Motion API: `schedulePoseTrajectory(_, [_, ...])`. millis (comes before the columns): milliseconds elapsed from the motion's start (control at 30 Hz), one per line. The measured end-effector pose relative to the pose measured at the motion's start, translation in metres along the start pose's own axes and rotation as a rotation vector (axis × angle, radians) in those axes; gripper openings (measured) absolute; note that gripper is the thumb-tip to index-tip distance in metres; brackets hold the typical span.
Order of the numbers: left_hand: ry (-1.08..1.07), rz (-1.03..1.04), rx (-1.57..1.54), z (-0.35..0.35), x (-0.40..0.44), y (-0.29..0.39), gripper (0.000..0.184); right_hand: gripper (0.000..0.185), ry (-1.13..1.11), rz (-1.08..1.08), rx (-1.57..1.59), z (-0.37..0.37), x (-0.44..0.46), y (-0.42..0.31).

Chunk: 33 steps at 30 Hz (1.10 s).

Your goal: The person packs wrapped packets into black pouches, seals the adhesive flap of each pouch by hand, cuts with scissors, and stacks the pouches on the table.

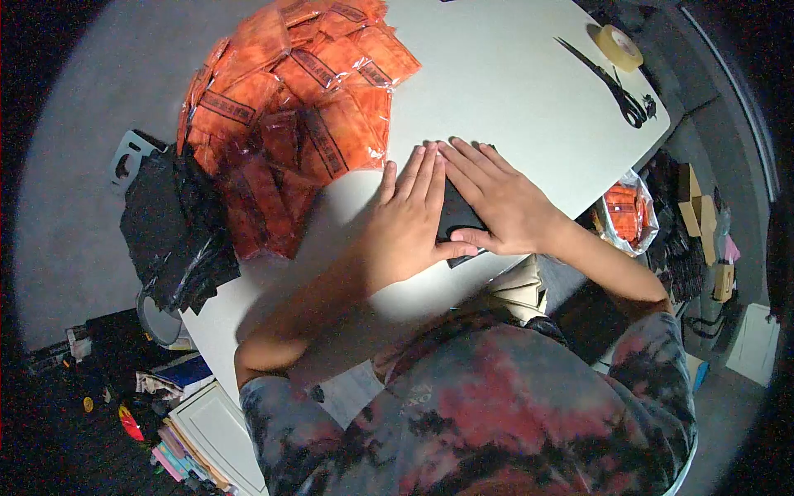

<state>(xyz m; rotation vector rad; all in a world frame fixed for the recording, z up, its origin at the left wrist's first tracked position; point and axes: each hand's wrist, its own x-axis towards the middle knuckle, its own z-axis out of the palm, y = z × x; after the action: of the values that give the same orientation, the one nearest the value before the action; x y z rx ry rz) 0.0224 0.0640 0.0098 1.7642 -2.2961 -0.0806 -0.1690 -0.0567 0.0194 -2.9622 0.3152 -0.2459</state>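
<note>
1. The left hand [409, 219] lay open and flat, fingers extended, gripping nothing.
2. The right hand [509, 207] lay likewise, its thumb meeting the other.
3. Partly beneath both, a black item [457, 211] rested on the worktop [496, 74], beside orange packets [310, 107].

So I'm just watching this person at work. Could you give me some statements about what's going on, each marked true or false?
1. The left hand and the right hand both rest on a flat black item. True.
2. The scissors are in the right hand. False: they lie on the white table, near the roll of tape.
3. A heap of orange packets lies on the person's left side of the table. True.
4. The roll of tape is on the floor. False: it is on the table.
5. Both hands are bare. True.
</note>
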Motion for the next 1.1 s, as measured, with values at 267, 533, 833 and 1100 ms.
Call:
schedulePoseTrajectory(267, [0.044,-0.005,-0.159,-0.008,0.001,-0.007,0.11,0.1,0.002,0.056,0.01,0.002,0.0,-0.004])
schedulePoseTrajectory(533, [0.268,0.016,-0.289,0.003,0.016,-0.026,0.06,0.089,-0.042,0.619,-0.148,-0.028,-0.01,-0.006])
schedulePoseTrajectory(833, [0.096,0.074,-0.127,0.012,0.016,-0.006,0.071,0.085,0.06,0.176,-0.125,0.008,-0.008,0.021])
schedulePoseTrajectory(1100, [0.039,0.071,-0.079,0.004,0.017,-0.003,0.081,0.082,0.065,0.199,-0.087,0.005,-0.007,0.025])
